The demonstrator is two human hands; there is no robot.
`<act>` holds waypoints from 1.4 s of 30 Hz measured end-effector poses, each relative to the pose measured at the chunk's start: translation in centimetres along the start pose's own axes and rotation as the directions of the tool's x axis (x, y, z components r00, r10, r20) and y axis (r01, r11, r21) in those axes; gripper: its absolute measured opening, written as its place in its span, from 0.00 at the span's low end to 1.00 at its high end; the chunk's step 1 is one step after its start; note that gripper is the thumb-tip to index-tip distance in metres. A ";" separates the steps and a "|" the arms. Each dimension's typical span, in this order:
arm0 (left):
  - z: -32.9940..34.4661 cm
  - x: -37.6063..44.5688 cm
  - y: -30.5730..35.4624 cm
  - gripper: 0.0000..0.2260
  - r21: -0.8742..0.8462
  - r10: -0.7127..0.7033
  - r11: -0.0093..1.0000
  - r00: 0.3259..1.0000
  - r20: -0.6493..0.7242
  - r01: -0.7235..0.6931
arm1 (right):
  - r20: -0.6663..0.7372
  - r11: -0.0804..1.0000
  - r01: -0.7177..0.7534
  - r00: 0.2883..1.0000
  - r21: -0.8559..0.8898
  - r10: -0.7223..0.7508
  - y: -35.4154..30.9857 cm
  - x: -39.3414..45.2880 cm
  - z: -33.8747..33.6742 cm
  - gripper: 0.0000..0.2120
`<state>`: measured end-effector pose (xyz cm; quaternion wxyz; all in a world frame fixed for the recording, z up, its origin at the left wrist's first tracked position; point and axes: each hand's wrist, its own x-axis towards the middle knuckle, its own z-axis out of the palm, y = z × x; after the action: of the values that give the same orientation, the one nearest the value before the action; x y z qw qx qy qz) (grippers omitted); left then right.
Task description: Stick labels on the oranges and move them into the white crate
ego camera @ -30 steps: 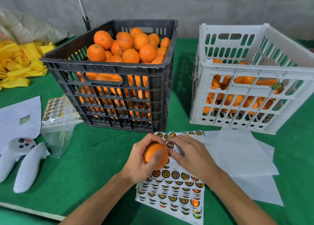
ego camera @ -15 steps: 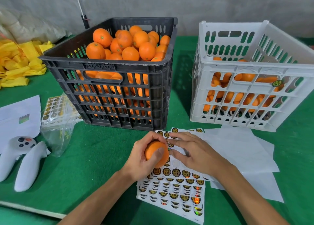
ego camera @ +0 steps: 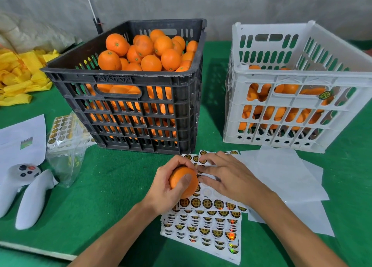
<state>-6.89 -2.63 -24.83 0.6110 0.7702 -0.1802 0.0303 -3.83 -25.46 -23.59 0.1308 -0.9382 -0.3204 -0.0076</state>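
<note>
the left hand (ego camera: 167,183) curls round one orange (ego camera: 183,182), so most of that orange is hidden behind the fingers and thumb. no label shows on the part you can see. the right hand (ego camera: 225,178) lies just beside it with fingers spread and nearly flat on the sticker sheets (ego camera: 203,224). the fingertips (ego camera: 202,158) touch the top sheet, but it is too small to tell if they pinch a sticker.

the stickers are round, black and gold, with tiny writing that is hard to read. the sheets lie under both hands in a fanned pile, and i cannot count them for sure.

the orange in the hand is bright, round and a bit shiny.

there are two crates, both past the hands. the black crate (ego camera: 124,81) is ahead of the left hand, heaped with oranges, too many to count because most hide behind the slats. the white crate (ego camera: 302,79) is ahead of the right hand. its oranges only peek through the holes, low inside, and its far right side is cut off. one sticker (ego camera: 324,95) sits on its front.

white paper sheets (ego camera: 281,178) lie right of the right hand. far left of the left hand are two white controllers (ego camera: 24,190), a clear bag (ego camera: 66,156) with more stickers, a paper (ego camera: 22,137) and a pile of yellow nets (ego camera: 18,75), cut off at the edge.
</note>
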 end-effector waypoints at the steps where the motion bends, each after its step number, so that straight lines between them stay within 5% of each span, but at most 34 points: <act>1: 0.0 0.0 0.0 0.13 0.000 0.001 1.000 1.000 0.000 -0.001 | -0.010 1.000 0.015 1.000 -0.006 -0.015 -0.1 0.0 0.0 0.23; 8: 0.0 0.1 -0.3 0.14 -0.006 0.003 1.000 1.000 0.007 -0.003 | -0.166 0.969 -0.001 0.985 0.249 0.044 -0.8 0.1 0.7 0.14; 12: 0.0 0.1 -0.2 0.14 -0.006 0.004 1.000 1.000 0.008 -0.004 | -0.128 0.786 -0.107 0.965 0.609 0.230 -1.2 0.5 1.0 0.09; 15: 0.0 0.2 -0.2 0.12 -0.005 -0.008 1.000 1.000 0.006 0.008 | -0.080 0.701 -0.162 0.951 0.695 0.299 -1.3 1.0 1.0 0.02; 20: 0.0 0.3 -0.3 0.13 -0.035 -0.039 0.999 0.999 -0.006 0.039 | -0.032 0.558 -0.256 0.891 0.789 0.453 -1.7 1.2 0.7 0.03; 22: 0.0 0.4 -0.5 0.15 -0.059 -0.071 0.996 0.997 -0.010 0.070 | -0.113 0.526 -0.243 0.824 0.815 0.556 -2.0 1.1 0.3 0.03; 25: 0.0 0.7 -0.8 0.18 -0.197 -0.156 0.969 0.988 -0.006 0.151 | -0.358 0.629 -0.079 0.764 0.773 0.536 -3.0 0.6 -0.7 0.02; 27: -0.1 1.0 -0.8 0.17 -0.202 -0.187 0.962 0.982 -0.013 0.181 | -0.417 0.669 0.030 0.803 0.743 0.427 -4.2 0.2 -1.0 0.02; 30: -0.1 1.2 -0.3 0.15 -0.234 -0.201 0.953 0.979 -0.008 0.194 | -0.221 0.535 0.007 0.915 0.845 0.337 -5.8 0.3 -0.7 0.03; 33: -0.2 1.2 0.1 0.15 -0.224 -0.202 0.955 0.979 -0.020 0.193 | -0.097 0.436 -0.043 0.951 0.899 0.294 -6.2 0.2 -0.4 0.07; 38: -0.3 1.5 0.2 0.14 -0.368 -0.263 0.900 0.964 -0.028 0.235 | -0.196 0.664 -0.012 0.951 0.748 0.237 -6.2 -0.2 0.0 0.16; 40: -0.4 1.6 0.0 0.14 -0.409 -0.284 0.879 0.958 -0.036 0.245 | -0.351 0.879 0.017 0.920 0.476 0.172 -6.1 -0.3 0.3 0.18; 42: -0.4 1.8 0.0 0.17 -0.406 -0.299 0.879 0.952 -0.062 0.250 | -0.483 0.982 0.056 0.875 0.179 0.038 -6.0 -0.3 0.9 0.21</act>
<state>-5.14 -2.63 -24.24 0.7613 0.6459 -0.0336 -0.0463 -7.73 -20.88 -23.08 0.2943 -0.8884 -0.2810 -0.2127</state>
